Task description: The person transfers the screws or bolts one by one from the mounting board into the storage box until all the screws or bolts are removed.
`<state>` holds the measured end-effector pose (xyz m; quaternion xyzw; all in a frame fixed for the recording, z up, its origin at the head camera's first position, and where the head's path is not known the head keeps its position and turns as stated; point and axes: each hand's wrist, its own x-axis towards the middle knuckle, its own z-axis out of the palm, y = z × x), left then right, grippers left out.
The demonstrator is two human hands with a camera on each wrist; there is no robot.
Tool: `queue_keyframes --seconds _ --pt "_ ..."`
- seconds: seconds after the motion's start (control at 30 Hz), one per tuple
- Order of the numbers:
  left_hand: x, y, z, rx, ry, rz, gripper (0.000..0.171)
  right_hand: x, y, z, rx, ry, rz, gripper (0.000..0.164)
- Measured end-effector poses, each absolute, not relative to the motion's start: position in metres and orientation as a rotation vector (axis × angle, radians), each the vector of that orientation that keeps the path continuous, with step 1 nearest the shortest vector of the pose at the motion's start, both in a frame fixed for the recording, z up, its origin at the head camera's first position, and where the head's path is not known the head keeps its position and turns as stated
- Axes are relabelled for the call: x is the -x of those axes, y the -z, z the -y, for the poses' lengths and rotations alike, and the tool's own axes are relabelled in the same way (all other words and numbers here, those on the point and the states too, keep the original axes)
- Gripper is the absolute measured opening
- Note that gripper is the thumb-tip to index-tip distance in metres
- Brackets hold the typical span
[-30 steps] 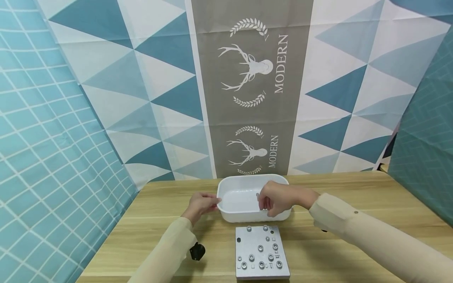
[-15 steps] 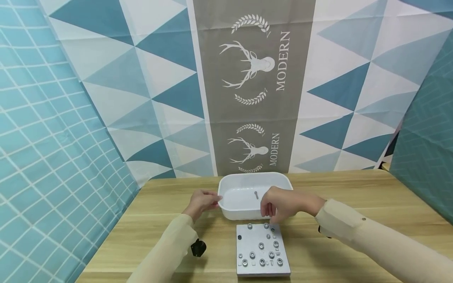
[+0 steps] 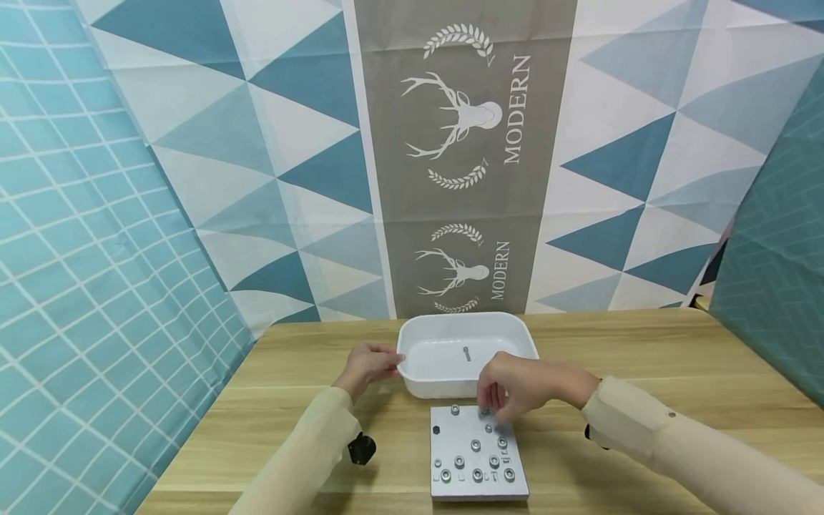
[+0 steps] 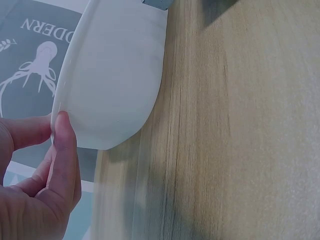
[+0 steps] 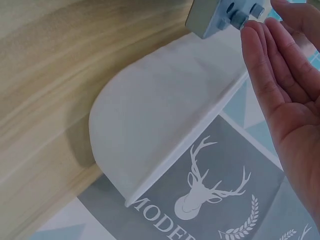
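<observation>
My left hand (image 3: 372,363) pinches the left rim of a white plastic tub (image 3: 444,390); in the left wrist view the thumb and fingers (image 4: 64,137) lie on either side of the rim. A single socket-head screw (image 3: 466,353) lies inside the tub. In front of it sits a silver metal plate (image 3: 447,449) fitted with several screws. My right hand (image 3: 515,385), fingers bent down, is over the plate's far right corner. In the right wrist view its fingertips (image 5: 251,31) are right at a screw head (image 5: 239,19). I cannot tell whether they pinch a screw.
Everything stands on a wood-grain table (image 3: 283,436). A patterned cloth (image 3: 463,179) hangs right behind the tub, with a blue tiled curtain (image 3: 96,286) at left and a green one (image 3: 772,286) at right. Small black devices (image 3: 362,449) show at both wrists.
My right hand has moved out of the tub, toward me, to the plate's far right corner. The left hand keeps its grip on the rim. The screw in the tub now shows uncovered.
</observation>
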<state>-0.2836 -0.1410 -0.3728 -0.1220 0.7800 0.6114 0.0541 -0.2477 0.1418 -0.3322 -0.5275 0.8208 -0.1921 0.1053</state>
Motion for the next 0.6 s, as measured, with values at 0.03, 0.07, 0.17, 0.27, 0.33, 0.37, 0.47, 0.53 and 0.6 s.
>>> queue_keyframes --seconds 0.03,0.07,0.17,0.27,0.33,0.37,0.47,0.53,0.6 --pt "0.284 0.373 0.141 0.369 -1.858 -2.369 0.023 0.247 0.333 -0.142 1.551 0.571 -2.422 0.012" --pt "0.284 0.373 0.141 0.37 -1.86 -2.368 0.023 0.246 0.334 -0.142 1.545 0.572 -2.428 0.012" --pt "0.285 0.374 0.141 0.377 -1.862 -2.37 0.023 0.245 0.337 -0.143 1.527 0.578 -2.436 0.012" --pt "0.285 0.374 0.14 0.382 -1.852 -2.378 0.022 0.242 0.34 -0.144 1.51 0.58 -2.432 0.011" --pt "0.285 0.375 0.141 0.385 -1.841 -2.385 0.022 0.24 0.341 -0.144 1.511 0.581 -2.431 0.011" --pt "0.285 0.375 0.141 0.385 -1.838 -2.388 0.022 0.239 0.341 -0.143 1.508 0.58 -2.434 0.011" --pt "0.285 0.375 0.141 0.387 -1.839 -2.394 0.023 0.237 0.343 -0.143 1.5 0.575 -2.447 0.011" --pt "0.285 0.375 0.141 0.384 -1.842 -2.395 0.023 0.237 0.345 -0.143 1.506 0.574 -2.454 0.01" --pt "0.286 0.375 0.141 0.384 -1.848 -2.391 0.023 0.237 0.347 -0.143 1.496 0.578 -2.458 0.01"
